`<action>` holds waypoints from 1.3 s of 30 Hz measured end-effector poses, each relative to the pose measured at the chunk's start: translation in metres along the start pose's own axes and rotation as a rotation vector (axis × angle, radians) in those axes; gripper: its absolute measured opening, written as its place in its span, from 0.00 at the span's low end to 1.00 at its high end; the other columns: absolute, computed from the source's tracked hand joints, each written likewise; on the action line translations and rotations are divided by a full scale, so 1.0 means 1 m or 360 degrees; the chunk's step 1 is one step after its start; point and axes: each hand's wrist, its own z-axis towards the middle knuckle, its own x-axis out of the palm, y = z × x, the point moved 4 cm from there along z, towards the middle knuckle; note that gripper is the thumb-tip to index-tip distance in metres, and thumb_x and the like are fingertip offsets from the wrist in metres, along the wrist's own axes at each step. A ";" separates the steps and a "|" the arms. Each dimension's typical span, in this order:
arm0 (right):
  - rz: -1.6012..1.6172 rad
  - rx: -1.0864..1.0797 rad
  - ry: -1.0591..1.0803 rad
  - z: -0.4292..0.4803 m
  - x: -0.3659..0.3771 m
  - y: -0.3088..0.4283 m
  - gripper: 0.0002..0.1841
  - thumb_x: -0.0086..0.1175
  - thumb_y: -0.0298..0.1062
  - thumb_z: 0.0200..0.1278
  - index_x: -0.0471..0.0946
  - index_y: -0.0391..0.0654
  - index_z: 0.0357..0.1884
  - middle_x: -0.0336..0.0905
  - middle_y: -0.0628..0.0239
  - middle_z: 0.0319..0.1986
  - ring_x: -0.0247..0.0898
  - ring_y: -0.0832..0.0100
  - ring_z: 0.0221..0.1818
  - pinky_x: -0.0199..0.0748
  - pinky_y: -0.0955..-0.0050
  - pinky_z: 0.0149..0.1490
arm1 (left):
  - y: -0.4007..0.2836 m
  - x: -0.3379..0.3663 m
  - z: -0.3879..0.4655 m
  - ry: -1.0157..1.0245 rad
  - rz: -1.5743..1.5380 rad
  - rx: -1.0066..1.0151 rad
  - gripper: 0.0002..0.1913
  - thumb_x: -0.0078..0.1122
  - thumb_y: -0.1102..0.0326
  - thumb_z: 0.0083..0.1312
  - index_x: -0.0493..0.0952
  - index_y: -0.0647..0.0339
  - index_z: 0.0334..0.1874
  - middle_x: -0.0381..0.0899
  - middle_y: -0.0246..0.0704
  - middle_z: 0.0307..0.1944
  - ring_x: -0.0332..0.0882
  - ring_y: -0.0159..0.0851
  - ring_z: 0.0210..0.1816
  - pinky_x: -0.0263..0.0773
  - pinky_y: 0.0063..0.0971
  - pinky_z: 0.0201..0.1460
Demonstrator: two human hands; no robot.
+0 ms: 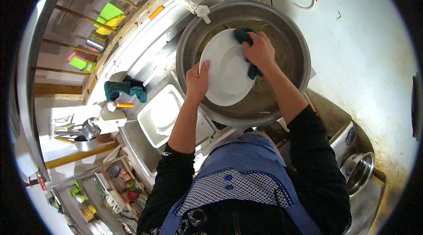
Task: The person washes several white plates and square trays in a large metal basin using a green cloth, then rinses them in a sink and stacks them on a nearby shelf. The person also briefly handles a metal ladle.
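A white oval plate (224, 83) is held tilted over a large round metal basin (183, 50) with murky water in it. My left hand (197, 81) grips the plate's left rim, thumb on its face. My right hand (261, 50) holds a dark green cloth (243, 35) against the plate's upper right rim; part of the cloth hangs below the hand. A white plastic tap (202, 12) juts over the basin's upper left edge. To the lower left, a white rectangular tub (148, 129) with white dishware in it rests in a metal sink (135, 142).
Another dark green cloth (117, 90) lies left of the sink, near a white jug-like container (110, 119). Small metal pots (86, 144) hang at the left above a shelf rack. A metal bowl (366, 172) stands at the lower right. A pale wall (360, 53) borders the basin's right side.
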 end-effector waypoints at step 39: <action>-0.0108 0.0168 0.0391 -0.150 -0.006 -0.073 0.19 0.57 0.35 0.43 0.74 0.37 0.40 0.72 0.51 0.41 0.69 0.55 0.45 0.66 0.66 0.49 | 0.293 -0.223 -0.110 0.0346 0.1897 -0.0080 0.18 0.56 0.57 0.56 0.72 0.52 0.48 0.74 0.36 0.42 0.72 0.42 0.46 0.70 0.34 0.44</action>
